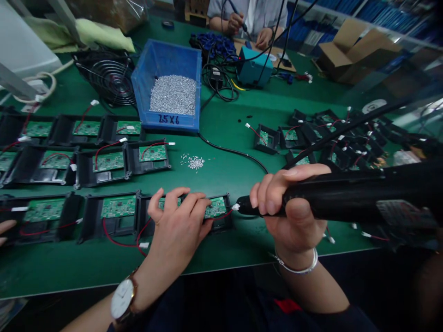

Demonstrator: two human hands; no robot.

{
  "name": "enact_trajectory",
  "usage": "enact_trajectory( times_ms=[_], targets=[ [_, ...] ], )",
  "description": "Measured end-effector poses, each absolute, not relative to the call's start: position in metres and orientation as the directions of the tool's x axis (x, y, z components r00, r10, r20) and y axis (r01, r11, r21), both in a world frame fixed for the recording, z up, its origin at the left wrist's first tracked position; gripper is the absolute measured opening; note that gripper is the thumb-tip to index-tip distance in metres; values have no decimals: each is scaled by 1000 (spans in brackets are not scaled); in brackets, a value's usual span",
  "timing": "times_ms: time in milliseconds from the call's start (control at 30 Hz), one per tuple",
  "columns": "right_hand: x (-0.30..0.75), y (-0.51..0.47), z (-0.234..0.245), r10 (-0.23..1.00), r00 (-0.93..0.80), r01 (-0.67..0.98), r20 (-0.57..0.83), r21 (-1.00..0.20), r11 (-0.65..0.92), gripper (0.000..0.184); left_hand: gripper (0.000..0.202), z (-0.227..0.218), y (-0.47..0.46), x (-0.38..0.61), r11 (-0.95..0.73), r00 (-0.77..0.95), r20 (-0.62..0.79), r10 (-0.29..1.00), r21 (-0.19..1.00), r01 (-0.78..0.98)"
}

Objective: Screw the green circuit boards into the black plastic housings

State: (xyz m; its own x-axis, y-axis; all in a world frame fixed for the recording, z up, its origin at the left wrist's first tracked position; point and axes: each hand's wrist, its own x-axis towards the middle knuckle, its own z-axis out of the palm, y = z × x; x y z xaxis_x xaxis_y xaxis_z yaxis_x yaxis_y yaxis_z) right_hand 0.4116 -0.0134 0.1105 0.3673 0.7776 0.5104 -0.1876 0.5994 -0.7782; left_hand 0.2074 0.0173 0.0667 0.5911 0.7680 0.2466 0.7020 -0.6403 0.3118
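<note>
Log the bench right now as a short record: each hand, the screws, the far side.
Left hand: fingers over a black housing with a green circuit board; grip unclear
Right hand: wrapped around a black power screwdriver, nose toward that housing
Screws: small pile on the green tabletop; many more in the blue bin
Far side: co-worker's hand holding a pen-like tool

right grip (294, 226): round black tool (346, 198) | left grip (182, 214): over green board (217, 207) | blue bin (173, 57) (lettered front): metal bits (173, 96)
</note>
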Motion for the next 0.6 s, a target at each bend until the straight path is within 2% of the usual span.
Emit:
enact_trajectory(
  times_ms=[600],
  targets=[
    [418,-17,112,765,391,-192,512,-767,612,26,27,65,16,215,-648,609,222,761,301,700]
  ],
)
